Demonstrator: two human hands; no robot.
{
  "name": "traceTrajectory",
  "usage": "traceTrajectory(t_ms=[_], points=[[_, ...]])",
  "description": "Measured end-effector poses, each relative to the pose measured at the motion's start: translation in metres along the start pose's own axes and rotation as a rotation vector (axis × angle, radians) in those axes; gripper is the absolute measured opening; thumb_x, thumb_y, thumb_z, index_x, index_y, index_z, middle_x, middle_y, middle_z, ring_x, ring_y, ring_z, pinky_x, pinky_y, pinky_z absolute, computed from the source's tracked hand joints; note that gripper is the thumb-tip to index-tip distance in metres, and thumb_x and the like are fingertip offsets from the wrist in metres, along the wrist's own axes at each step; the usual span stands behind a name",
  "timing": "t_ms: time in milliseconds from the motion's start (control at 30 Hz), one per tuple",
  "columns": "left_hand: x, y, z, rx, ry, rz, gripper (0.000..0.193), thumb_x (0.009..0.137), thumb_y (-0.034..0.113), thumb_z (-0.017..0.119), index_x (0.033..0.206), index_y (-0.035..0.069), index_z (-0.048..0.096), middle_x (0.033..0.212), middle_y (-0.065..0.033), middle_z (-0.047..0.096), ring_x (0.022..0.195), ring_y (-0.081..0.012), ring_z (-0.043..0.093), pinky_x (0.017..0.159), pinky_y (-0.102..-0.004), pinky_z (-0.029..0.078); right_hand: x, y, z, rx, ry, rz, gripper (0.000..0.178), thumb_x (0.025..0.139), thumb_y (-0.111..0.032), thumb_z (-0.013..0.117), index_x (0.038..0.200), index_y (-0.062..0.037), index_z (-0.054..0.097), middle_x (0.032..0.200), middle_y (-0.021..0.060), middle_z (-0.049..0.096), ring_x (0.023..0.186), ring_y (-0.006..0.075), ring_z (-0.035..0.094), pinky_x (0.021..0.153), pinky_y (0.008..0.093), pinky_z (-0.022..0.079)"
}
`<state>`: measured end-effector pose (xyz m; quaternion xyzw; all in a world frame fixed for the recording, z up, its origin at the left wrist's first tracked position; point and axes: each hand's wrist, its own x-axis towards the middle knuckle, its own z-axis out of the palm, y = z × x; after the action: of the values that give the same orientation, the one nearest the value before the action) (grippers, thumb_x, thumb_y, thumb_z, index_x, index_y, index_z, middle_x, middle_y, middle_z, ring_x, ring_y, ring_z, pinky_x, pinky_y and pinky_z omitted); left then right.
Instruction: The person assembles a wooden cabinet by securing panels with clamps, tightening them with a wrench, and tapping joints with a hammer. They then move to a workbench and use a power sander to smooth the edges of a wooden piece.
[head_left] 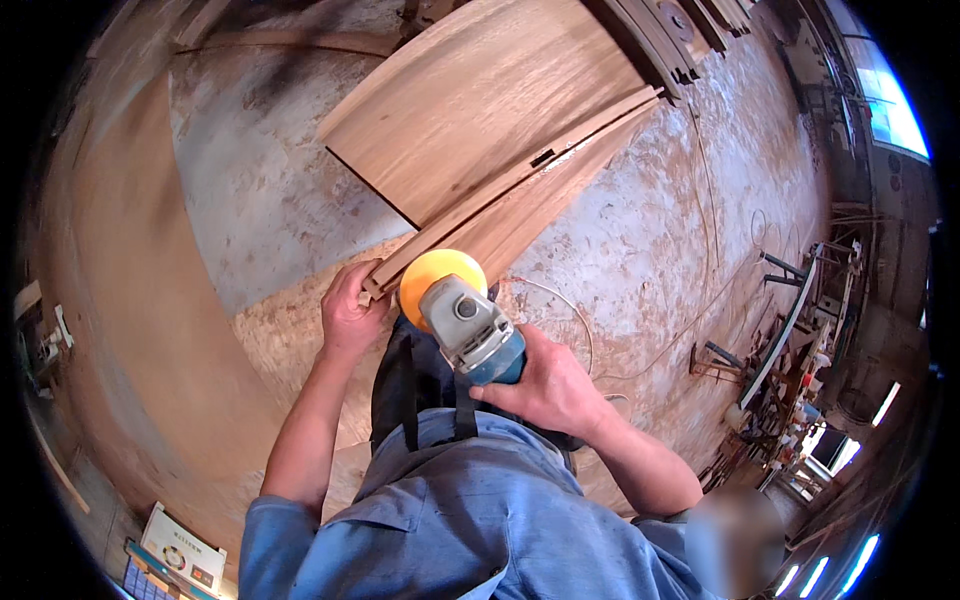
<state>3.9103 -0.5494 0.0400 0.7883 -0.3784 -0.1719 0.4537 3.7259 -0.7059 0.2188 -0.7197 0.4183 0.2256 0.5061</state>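
Note:
My right hand (548, 388) grips the blue body of an angle grinder (472, 330) with a grey head. Its yellow sanding disc (436, 276) sits against the lower edge of a curved wooden panel (480, 110). My left hand (349, 312) clasps the near corner of that panel's thin edge strip (520, 190), just left of the disc. The panel slants up and away from me toward the top of the view. My blue shirt and dark apron straps fill the bottom.
Dusty concrete floor (650, 250) strewn with sawdust and thin wood strips lies to the right. A large brown board (120, 300) curves along the left. Stacked wooden parts (680, 40) sit at the top. Metal stands and clutter (790, 320) line the right; a box (180, 550) lies at bottom left.

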Motion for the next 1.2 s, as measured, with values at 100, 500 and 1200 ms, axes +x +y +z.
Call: traceTrajectory(t_ms=[100,500,1200], points=[[0.001,0.004,0.000,0.037,-0.031,-0.088,0.046,0.063,-0.003,0.071,0.108,0.003,0.061,0.103,-0.0137,0.065,0.095,-0.0311,0.063,0.082,-0.0361,0.050,0.004,0.011,-0.013,0.072,0.094,-0.019,0.058,0.071,-0.035,0.077,0.108,0.0029,0.053,0.093,0.0239,0.065,0.092,0.0354,0.065,0.081,0.0406,0.050],[0.000,0.006,-0.002,-0.051,-0.071,-0.127,0.040,0.073,0.000,0.071,0.111,0.000,0.059,0.108,-0.0137,0.063,0.098,-0.0257,0.063,0.085,-0.0322,0.048,0.021,0.037,-0.081,0.232,0.319,-0.024,0.051,0.073,-0.030,0.074,0.110,0.0016,0.059,0.091,0.0107,0.067,0.083,0.0163,0.063,0.077,0.0320,0.050],[0.018,0.046,-0.006,0.217,-0.061,0.093,0.043,0.070,0.001,0.071,0.111,-0.003,0.059,0.105,-0.0189,0.062,0.095,-0.0349,0.062,0.080,-0.0390,0.052,0.041,0.064,-0.154,0.292,0.464,0.028,0.047,0.074,-0.035,0.071,0.103,0.0009,0.062,0.086,0.0099,0.066,0.081,0.0179,0.062,0.076,0.0327,0.048]])
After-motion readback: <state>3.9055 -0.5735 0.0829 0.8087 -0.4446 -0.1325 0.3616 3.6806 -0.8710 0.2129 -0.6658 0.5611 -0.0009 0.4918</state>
